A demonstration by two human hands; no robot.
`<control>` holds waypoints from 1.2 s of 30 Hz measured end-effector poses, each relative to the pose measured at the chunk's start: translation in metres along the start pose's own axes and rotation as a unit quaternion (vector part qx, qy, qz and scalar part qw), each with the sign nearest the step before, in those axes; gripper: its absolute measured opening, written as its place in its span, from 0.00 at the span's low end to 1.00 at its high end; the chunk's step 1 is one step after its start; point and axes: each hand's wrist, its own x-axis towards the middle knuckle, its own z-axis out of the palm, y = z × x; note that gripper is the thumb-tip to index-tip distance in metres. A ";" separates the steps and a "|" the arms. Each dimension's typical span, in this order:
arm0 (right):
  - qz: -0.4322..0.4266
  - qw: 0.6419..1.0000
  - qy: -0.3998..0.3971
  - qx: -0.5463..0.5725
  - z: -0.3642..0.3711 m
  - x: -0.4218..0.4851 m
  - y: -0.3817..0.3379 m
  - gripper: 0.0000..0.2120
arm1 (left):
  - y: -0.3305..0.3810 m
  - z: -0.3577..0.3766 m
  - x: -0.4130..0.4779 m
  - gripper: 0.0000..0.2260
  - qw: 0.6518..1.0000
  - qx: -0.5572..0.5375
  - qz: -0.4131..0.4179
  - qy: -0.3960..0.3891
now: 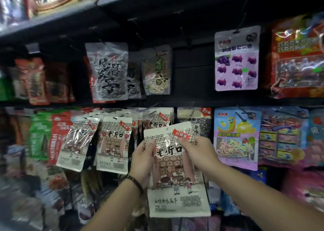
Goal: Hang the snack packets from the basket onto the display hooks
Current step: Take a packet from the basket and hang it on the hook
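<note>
A white snack packet point(175, 181) with a brick-house drawing and a red corner label is held upright in front of the lower row of hooks. My left hand point(142, 160) grips its left edge, thumb on the front. My right hand point(199, 151) pinches its upper right part near the red label. The hang hole at the packet's top sits just below matching packets point(161, 120) hanging on a hook behind it. More of the same packets point(114, 143) hang to the left. The basket is out of view.
A black shelf point(87, 15) runs across the top with bare hooks point(180, 13) under it. A purple candy bag point(236, 58), a grey seed packet point(108, 71) and red bags point(298, 58) hang in the upper row. Colourful candy bags point(235, 139) hang to the right.
</note>
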 end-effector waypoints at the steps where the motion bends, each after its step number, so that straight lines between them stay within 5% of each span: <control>1: -0.003 1.000 0.004 0.000 0.009 0.005 -0.003 0.32 | 0.001 -0.005 0.007 0.34 1.000 0.000 -0.004 0.005; 3: -0.009 1.000 0.005 -0.015 0.026 0.017 -0.007 0.34 | 0.004 -0.018 0.021 0.36 0.999 0.008 0.000 0.035; 6: -0.011 0.998 0.024 -0.051 0.050 0.040 -0.002 0.15 | -0.025 -0.049 0.079 0.47 0.999 0.027 -0.014 0.021; 9: 0.004 0.999 0.028 -0.037 0.074 0.058 0.006 0.21 | -0.030 -0.065 0.105 0.45 0.997 0.058 -0.021 0.037; 13: -0.013 0.999 0.028 -0.012 0.098 0.081 0.005 0.23 | 0.003 -0.071 0.103 0.23 0.999 0.036 -0.015 0.032; 17: -0.035 0.999 0.041 0.008 0.112 0.100 0.002 0.24 | 0.011 -0.073 0.121 0.43 0.998 0.035 0.043 0.017; 21: -0.071 0.996 0.046 0.034 0.116 0.108 0.006 0.27 | 0.013 -0.074 0.132 0.35 0.995 0.053 0.078 0.031; 28: -0.082 0.995 0.056 0.034 0.128 0.125 0.004 0.26 | 0.005 -0.077 0.151 0.44 0.991 0.064 0.095 0.069; 36: -0.055 0.996 0.073 0.006 0.134 0.139 0.008 0.23 | 0.006 -0.079 0.172 0.19 0.977 0.154 0.078 0.125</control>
